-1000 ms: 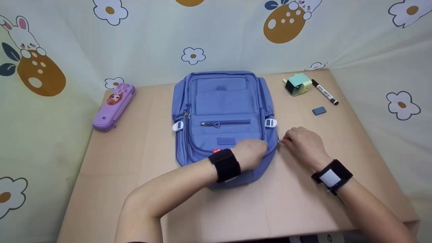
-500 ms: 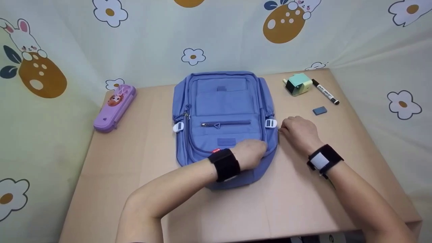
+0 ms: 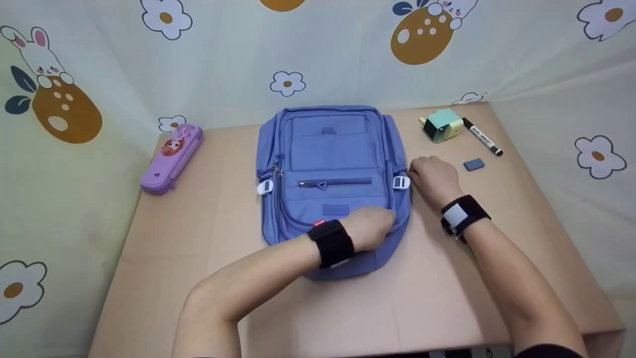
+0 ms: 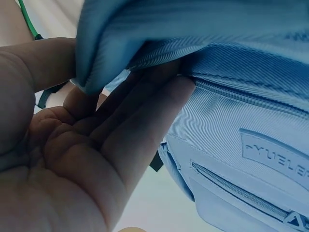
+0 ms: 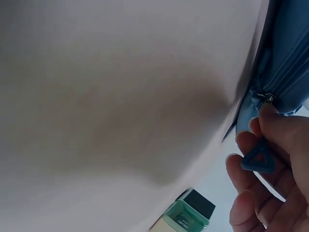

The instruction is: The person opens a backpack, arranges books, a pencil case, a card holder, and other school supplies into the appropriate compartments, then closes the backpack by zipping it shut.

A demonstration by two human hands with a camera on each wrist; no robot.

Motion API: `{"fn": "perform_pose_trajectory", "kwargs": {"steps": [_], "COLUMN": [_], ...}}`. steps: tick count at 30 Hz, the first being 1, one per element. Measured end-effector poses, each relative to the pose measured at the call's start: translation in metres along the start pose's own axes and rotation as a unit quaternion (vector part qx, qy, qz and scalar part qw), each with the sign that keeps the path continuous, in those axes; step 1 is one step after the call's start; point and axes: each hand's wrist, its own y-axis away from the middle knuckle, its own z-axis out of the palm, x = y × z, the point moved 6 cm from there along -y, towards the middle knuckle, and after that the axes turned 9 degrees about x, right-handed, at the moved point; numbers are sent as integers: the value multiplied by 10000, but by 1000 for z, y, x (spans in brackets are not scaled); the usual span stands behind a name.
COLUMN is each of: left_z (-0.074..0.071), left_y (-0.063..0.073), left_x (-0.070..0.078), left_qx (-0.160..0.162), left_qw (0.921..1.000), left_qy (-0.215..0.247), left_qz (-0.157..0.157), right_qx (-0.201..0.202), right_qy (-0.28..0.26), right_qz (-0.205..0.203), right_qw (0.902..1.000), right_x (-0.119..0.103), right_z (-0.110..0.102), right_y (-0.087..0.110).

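Note:
A blue backpack [image 3: 330, 154] lies front side up on the table, its top toward the far wall. My left hand [image 3: 370, 227] grips the lower right of the bag. In the left wrist view, thumb and fingers [image 4: 145, 130] hold a fold of fabric beside a zipper track [image 4: 251, 99]. At the bag's right side, next to the white buckle [image 3: 401, 183], is my right hand [image 3: 436, 181]. The right wrist view shows its thumb and forefinger pinching the zipper slider [image 5: 268, 98], with a triangular zipper pull [image 5: 259, 166] lying against the fingers.
Beyond my right hand lie a blue eraser [image 3: 474, 164], a black-and-white marker [image 3: 483, 136] and a mint-and-yellow pencil sharpener [image 3: 443, 124]. A purple pencil case [image 3: 171, 161] rests at the table's left edge. Patterned curtain [image 3: 223, 64] surrounds the table [image 3: 198, 233].
My right hand has moved away from me along the bag's right side, from below the white buckle up to beside it. The left hand keeps its place on the bag.

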Motion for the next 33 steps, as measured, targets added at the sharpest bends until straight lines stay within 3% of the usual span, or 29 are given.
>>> {"fn": "perform_pose_trajectory", "kwargs": {"steps": [11, 22, 33], "left_z": [0, 1, 9], "left_y": [2, 2, 8], "left_x": [0, -1, 0], "left_qx": [-54, -70, -457], "left_qw": [10000, 9999, 9988], "left_qy": [53, 100, 108], "left_qz": [25, 25, -119], "right_qx": [-79, 86, -104], "right_qy": [-179, -450, 41], "right_qz": [221, 398, 685], "right_qw": [9996, 9982, 9976], "right_x": [1, 12, 24], "right_z": [3, -2, -8], "right_y": [0, 8, 12]}}
